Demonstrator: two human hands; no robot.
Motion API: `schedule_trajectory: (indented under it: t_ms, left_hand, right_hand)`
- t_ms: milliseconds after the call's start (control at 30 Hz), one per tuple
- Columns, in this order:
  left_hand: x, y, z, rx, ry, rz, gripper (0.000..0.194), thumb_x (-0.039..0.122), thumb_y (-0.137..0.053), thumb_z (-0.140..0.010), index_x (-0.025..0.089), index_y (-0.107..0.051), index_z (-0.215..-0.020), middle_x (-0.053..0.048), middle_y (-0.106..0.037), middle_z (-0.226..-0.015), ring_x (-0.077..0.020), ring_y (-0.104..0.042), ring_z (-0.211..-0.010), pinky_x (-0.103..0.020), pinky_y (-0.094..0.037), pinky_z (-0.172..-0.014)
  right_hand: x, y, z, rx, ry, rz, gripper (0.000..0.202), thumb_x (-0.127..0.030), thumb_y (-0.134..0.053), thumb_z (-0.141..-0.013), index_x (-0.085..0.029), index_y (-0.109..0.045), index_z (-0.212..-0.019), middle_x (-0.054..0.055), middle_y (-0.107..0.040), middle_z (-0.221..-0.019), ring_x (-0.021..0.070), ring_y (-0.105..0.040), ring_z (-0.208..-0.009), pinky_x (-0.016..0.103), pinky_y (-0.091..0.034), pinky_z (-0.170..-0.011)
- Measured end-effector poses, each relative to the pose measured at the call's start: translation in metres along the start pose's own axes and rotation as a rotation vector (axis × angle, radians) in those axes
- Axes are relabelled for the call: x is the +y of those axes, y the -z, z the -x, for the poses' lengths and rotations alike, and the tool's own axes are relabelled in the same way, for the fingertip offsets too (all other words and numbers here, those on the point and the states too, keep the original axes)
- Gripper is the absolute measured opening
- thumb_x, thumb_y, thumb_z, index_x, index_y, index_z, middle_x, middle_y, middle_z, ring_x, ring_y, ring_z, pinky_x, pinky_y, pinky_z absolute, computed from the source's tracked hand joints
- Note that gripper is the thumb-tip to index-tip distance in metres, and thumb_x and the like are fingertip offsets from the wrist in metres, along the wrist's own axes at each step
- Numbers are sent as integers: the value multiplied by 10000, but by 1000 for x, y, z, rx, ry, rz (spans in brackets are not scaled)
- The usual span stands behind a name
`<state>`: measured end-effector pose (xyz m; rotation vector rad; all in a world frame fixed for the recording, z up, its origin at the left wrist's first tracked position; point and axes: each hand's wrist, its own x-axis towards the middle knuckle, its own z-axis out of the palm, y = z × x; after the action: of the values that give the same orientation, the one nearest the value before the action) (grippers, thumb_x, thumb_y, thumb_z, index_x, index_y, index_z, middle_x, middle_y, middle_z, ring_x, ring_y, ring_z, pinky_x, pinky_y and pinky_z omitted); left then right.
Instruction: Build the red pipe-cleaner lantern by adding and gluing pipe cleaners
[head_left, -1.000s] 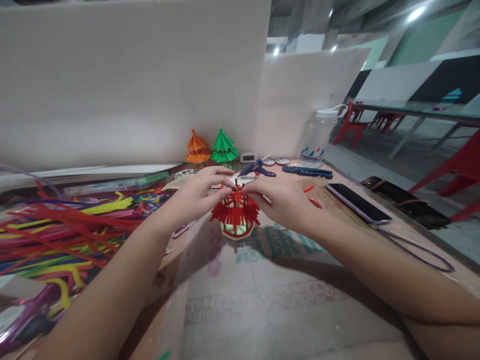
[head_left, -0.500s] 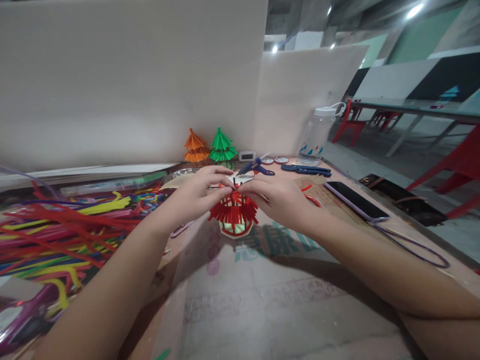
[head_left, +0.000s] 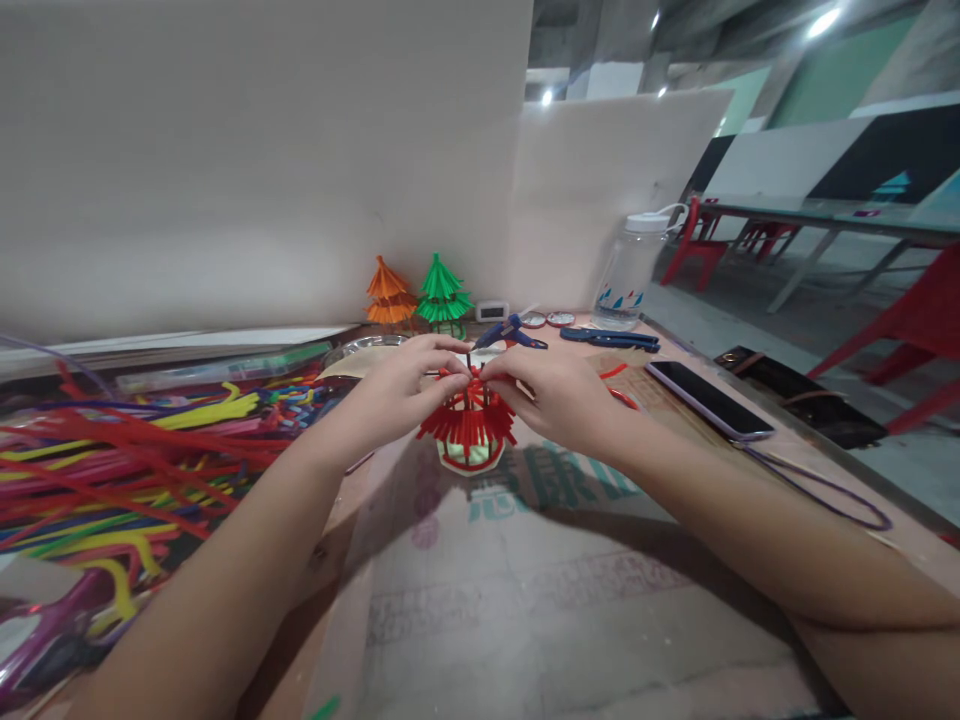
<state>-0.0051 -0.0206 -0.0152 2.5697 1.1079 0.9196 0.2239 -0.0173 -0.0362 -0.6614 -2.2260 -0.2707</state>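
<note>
A small red tiered model [head_left: 466, 425] with dark upright posts stands on a pale base at the middle of the table. My left hand [head_left: 416, 380] is at its upper left, thumb and fingers pinched at the top of the posts. From the right, my right hand [head_left: 541, 390] pinches at the same top part, its fingertips close to those of the left. Between the fingertips a dark post tip and some red strip show; the exact grip points are partly hidden. Behind the model lies a blue glue gun [head_left: 510, 332].
Colourful fuzzy stems [head_left: 135, 460] lie heaped at left. Orange [head_left: 390, 292] and green [head_left: 442, 290] models stand at the back. At right are a clear bottle [head_left: 628, 270], blue pliers-like tool [head_left: 609, 340], phone [head_left: 709, 400] with a strap, and red chairs beyond.
The fingertips have shifted slightly at the model's top, and more of a dark post shows between them. The right hand's fingers have drawn a little to the right.
</note>
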Motion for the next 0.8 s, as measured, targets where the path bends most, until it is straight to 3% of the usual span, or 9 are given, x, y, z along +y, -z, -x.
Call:
schedule_trajectory:
  t_ms: [267, 500, 800]
  left_hand:
    - [0, -3, -2, 4, 7, -4, 238, 329, -535, -999, 215, -743, -1019, -84, -648, -1304, -237, -599, -1217, -447, -471, -1074]
    - [-3, 0, 1, 9, 2, 34, 273, 367, -514, -1012, 229, -734, -1096, -76, -632, -1336, -228, -573, -1264, -435, -450, -1100]
    - [2, -8, -2, -59, -78, 8, 241, 385, -666, -935, 235, -730, -1113, -86, -606, -1357, -256, -546, -1298, -452, -435, -1121]
  right_hand:
    - [2, 17, -5, -67, -12, -21, 189, -103, -534, -922, -185, -702, -954, 41, -737, -860, 174, -640, -807, 272, -434, -710]
    - [4, 12, -5, -12, 37, -24, 168, -112, -555, -941, -192, -700, -907, 28, -716, -820, 158, -633, -789, 261, -431, -698]
    - [5, 9, -3, -19, 48, -16, 165, -98, -578, -927, -199, -709, -922, 14, -721, -822, 158, -636, -822, 264, -442, -724]
